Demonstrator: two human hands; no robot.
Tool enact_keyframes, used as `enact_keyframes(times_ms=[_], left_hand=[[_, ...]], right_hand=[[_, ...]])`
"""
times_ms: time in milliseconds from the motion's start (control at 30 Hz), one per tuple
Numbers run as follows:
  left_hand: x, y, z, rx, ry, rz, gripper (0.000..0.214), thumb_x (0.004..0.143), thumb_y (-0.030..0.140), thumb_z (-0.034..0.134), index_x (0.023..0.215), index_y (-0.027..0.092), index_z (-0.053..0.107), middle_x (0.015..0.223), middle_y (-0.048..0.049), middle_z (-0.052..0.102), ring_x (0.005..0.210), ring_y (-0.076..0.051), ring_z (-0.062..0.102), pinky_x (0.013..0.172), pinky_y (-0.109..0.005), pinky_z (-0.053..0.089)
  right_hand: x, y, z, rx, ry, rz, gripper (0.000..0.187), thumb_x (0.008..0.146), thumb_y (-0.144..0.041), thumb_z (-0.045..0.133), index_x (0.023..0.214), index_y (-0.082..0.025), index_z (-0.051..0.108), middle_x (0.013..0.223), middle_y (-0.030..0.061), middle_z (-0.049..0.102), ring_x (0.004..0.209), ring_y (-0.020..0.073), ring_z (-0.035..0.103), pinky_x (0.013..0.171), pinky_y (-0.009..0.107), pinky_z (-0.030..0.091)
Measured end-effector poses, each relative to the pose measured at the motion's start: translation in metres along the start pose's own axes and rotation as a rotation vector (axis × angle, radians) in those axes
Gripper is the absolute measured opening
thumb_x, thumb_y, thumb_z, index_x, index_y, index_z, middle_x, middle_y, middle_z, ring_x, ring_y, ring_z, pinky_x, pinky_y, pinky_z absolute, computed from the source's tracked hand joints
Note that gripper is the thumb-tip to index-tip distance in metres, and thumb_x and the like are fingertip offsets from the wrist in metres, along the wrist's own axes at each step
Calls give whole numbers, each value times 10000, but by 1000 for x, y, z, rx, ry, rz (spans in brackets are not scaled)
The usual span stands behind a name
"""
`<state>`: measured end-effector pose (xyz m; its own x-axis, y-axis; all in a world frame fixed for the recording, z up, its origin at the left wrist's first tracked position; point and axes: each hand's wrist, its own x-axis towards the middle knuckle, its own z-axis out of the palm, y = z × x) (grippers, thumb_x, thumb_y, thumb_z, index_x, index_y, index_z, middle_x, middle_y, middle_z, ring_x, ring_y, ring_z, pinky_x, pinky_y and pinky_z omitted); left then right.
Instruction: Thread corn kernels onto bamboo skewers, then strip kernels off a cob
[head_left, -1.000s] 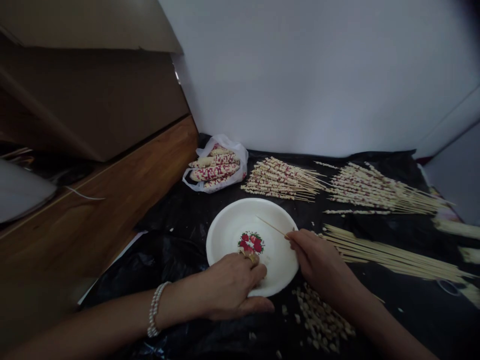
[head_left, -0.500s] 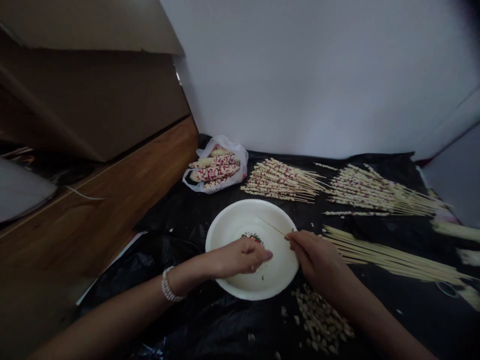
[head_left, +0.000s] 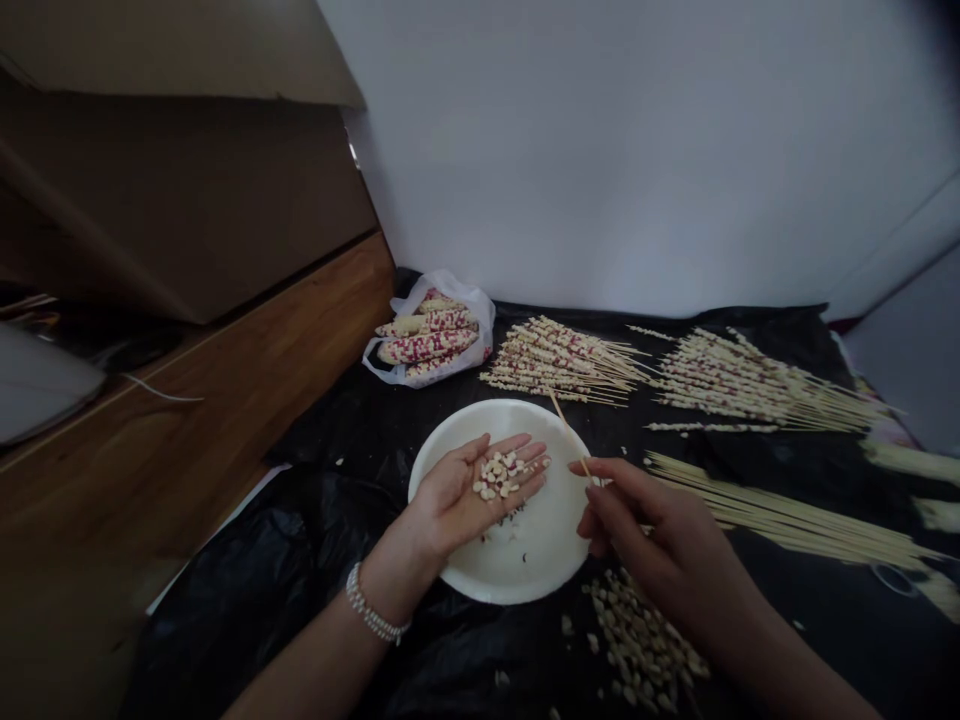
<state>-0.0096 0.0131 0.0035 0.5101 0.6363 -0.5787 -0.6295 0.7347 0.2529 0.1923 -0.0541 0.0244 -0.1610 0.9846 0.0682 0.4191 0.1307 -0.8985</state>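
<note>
Over a white bowl (head_left: 450, 430), my left hand (head_left: 457, 505) lies palm up, its fingers stretched out, holding a small heap of loose corn kernels (head_left: 499, 475). My right hand (head_left: 645, 520) is closed in a pinch around a thin wooden skewer (head_left: 571, 432) at the bowl's right side. The skewer points up and away, past the bowl's far rim. No kernels are plainly visible along it. Some dark bits and small pieces lie in the bowl, partly hidden beneath my left hand.
Behind the bowl are a plastic bag of speckled corn cobs (head_left: 431, 345) and two piles of kernel-threaded skewers (head_left: 555, 360). Bare skewers (head_left: 780, 510) lie right. Loose kernels (head_left: 645, 640) are heaped in front, on black plastic sheeting (head_left: 345, 560). A cardboard box (head_left: 187, 200) stands left.
My left hand has turned from a closed, palm-down position to palm up and unfolded, showing the kernels. The skewer in my right hand has swung from pointing left to pointing more upward.
</note>
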Motion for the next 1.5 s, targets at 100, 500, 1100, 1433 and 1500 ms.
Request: enact_keyframes(times_ms=[100,500,1100,1433,1500], left_hand=[[-5,-3,4,69,19,53,374,919,129,431,1270,44,528,1093,-177,687,1057,-238,656,927,-378,521],[-4,-6,0,121,34,124,267,941,325,502,1081,137,629,830,-50,686,722,-113,667,662,-220,566],[-11,-7,7,266,112,258,270,903,214,562,1145,107,620,1157,-138,687,1100,-206,644,897,-277,549],[-13,-7,6,281,100,282,281,834,35,547,1086,107,648,1136,-119,697,1097,-197,642,934,-285,527],[-13,-8,5,321,83,312,281,815,12,549,1041,132,666,1166,-107,688,1121,-195,629,951,-289,514]], right_hand=[[-1,-1,4,122,-82,72,308,947,-358,448,1149,-172,589,620,-25,632,492,112,567,483,242,438],[1,-2,10,179,-201,87,307,939,-327,440,1131,-154,605,565,-27,599,447,92,479,440,226,356],[1,-4,12,180,-244,137,311,914,-323,469,1124,-170,640,531,-17,599,384,87,469,393,220,364],[1,-4,13,169,-258,152,324,908,-325,465,1119,-149,637,526,-17,601,381,90,475,401,224,373],[1,-5,13,167,-268,164,331,908,-331,459,1117,-147,638,527,-17,600,374,92,475,385,222,370]])
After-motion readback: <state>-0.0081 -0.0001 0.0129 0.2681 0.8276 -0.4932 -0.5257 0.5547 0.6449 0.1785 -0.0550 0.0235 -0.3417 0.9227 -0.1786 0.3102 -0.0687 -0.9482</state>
